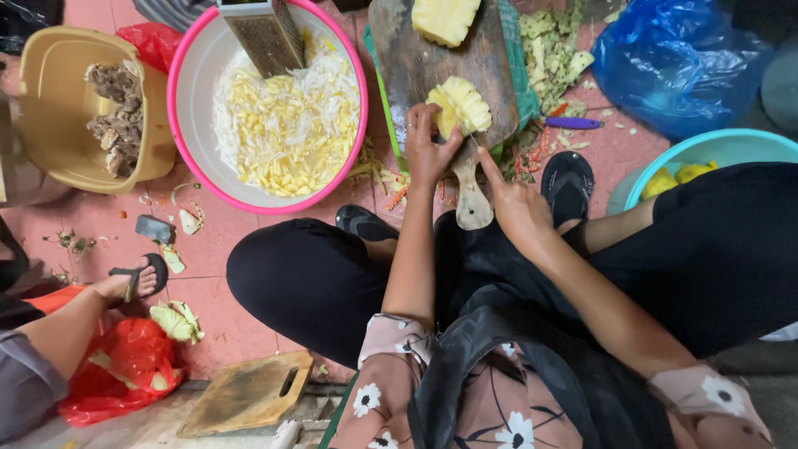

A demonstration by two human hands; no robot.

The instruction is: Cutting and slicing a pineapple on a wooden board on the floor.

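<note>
Head view, looking straight down: the person sat low on the tiled floor (249, 324), knees spread, with a dark wooden cutting board (432, 58) laid between the feet so both arms could reach it. The left hand (428, 150) was closed over the near side of a peeled pineapple piece (460, 106), fingers curled on top to pin it to the board; that grip looked firm and steadying. The right hand (515, 204) was closed around a knife, index finger stretched along the spine toward the fruit; the thin blade (474, 141) was barely visible at the fruit's edge, and the handle was hidden in the palm. A second pineapple piece (445, 18) sat at the far end of the board, well apart from the cut. A pink-rimmed basin (179, 125) of shredded yellow and white strips stood just left of the board, a metal grater (266, 33) leaning in it. Further left, a tan tub (50, 100) held brownish lumps. Peelings (553, 50) were heaped to the right of the board, beside a blue plastic bag (673, 58). A teal bowl (723, 145) with yellow pieces sat by the right knee. Another person's sandalled foot (137, 283) rested at the left.
</note>
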